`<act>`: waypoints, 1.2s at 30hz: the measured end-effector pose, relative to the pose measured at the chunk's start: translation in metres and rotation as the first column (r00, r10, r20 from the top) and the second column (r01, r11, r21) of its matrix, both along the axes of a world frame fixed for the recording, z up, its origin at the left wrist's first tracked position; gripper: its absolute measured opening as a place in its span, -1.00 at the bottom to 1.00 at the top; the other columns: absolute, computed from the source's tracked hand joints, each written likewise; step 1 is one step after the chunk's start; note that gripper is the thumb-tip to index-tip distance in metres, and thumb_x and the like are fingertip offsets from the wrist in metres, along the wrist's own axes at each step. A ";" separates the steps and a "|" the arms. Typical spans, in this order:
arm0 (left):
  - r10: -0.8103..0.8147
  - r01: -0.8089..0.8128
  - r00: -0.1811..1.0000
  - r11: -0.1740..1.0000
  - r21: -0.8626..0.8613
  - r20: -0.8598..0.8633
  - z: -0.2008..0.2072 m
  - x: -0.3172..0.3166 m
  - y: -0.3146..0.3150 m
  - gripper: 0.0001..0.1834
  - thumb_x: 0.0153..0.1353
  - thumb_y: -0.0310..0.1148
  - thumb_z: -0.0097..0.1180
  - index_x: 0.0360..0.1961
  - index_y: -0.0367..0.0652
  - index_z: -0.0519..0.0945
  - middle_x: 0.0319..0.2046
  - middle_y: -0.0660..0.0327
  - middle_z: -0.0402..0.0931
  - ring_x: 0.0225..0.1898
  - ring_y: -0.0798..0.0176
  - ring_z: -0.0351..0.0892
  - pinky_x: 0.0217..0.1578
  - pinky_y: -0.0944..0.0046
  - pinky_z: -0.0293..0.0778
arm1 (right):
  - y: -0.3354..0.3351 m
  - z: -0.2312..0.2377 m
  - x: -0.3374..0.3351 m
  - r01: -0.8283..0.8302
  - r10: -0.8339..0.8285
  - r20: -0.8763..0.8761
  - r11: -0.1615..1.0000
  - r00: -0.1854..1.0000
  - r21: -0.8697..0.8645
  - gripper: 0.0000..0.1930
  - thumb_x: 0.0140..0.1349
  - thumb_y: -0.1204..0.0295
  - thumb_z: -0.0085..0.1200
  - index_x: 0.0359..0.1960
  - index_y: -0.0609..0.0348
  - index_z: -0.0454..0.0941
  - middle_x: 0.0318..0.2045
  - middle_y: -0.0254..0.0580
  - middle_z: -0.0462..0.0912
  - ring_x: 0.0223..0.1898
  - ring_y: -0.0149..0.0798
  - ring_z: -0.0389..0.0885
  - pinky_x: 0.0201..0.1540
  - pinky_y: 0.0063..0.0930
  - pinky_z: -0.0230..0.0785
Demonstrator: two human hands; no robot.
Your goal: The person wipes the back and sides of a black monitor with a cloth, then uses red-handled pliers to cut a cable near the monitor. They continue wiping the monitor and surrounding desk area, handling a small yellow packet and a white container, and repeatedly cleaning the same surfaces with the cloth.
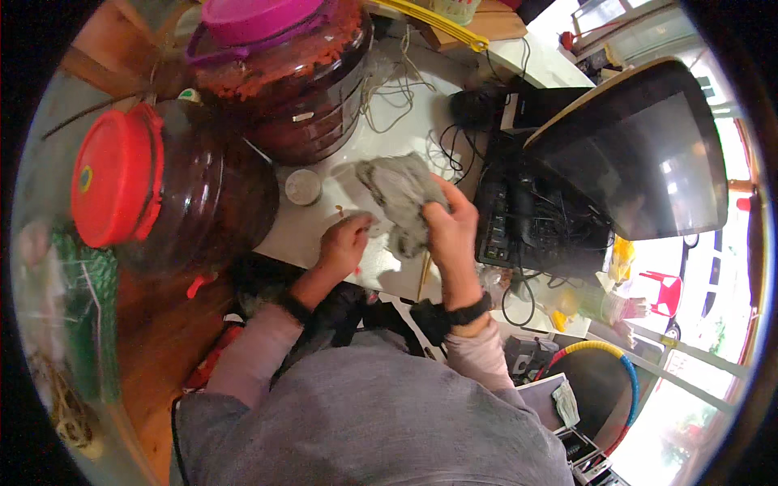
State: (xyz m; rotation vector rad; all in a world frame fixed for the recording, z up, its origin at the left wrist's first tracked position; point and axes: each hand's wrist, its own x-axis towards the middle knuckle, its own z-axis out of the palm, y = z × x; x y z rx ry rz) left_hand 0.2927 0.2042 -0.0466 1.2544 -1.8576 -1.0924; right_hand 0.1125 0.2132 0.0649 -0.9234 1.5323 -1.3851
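My right hand [454, 231] grips a crumpled grey cloth [397, 190], thumb on top, over the white tabletop [381, 275]. The cloth is slightly blurred and hangs out to the left of the hand. My left hand [344, 243] is beside it at the left, fingers curled together low over the table; whatever they might hold is hidden. Just beyond the left hand lies a tiny brownish piece [339, 211]. A small round whitish tub [303, 187] stands farther off, close to a big dark jar.
At the left are a dark jar with a red lid [117, 176] and a larger one with a magenta lid [259, 18]. A monitor [648, 154], a black keyboard [494, 227] and tangled cables crowd the right. A coloured hoop [628, 373] stands lower right.
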 end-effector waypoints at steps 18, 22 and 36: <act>-0.424 0.401 0.857 0.906 0.139 0.294 0.028 -0.097 -0.086 -0.79 -0.06 -0.32 0.12 -0.47 -0.26 0.59 -0.47 -0.05 0.51 -0.40 -0.10 0.52 -0.36 0.05 0.42 | 0.134 -0.037 0.006 0.129 -0.214 0.347 0.959 0.913 0.252 -0.55 -0.05 0.69 -0.15 -0.04 0.38 0.51 -0.18 -0.20 0.61 -0.16 -0.36 0.54 -0.07 -0.50 0.38; -0.579 0.484 0.723 0.814 0.322 0.377 0.059 -0.108 -0.110 -0.83 -0.01 -0.38 0.08 -0.45 -0.26 0.59 -0.46 -0.07 0.55 -0.37 -0.07 0.56 -0.35 0.06 0.45 | 0.104 -0.056 0.010 0.189 -0.203 0.056 0.963 0.978 0.194 -0.53 0.02 0.59 -0.08 0.06 0.40 0.41 -0.09 -0.08 0.57 -0.08 -0.23 0.52 0.04 -0.45 0.32; -0.564 0.718 0.353 0.675 0.170 0.746 0.109 -0.143 -0.157 -0.80 0.01 -0.33 0.11 -0.33 -0.12 0.63 -0.42 0.04 0.60 -0.33 -0.07 0.60 -0.33 0.02 0.51 | -0.021 -0.146 0.017 0.144 -0.173 -0.832 0.983 0.527 -0.114 -0.59 -0.06 0.63 0.01 -0.07 0.34 0.50 0.06 0.08 0.40 0.18 0.16 0.23 0.25 -0.07 0.03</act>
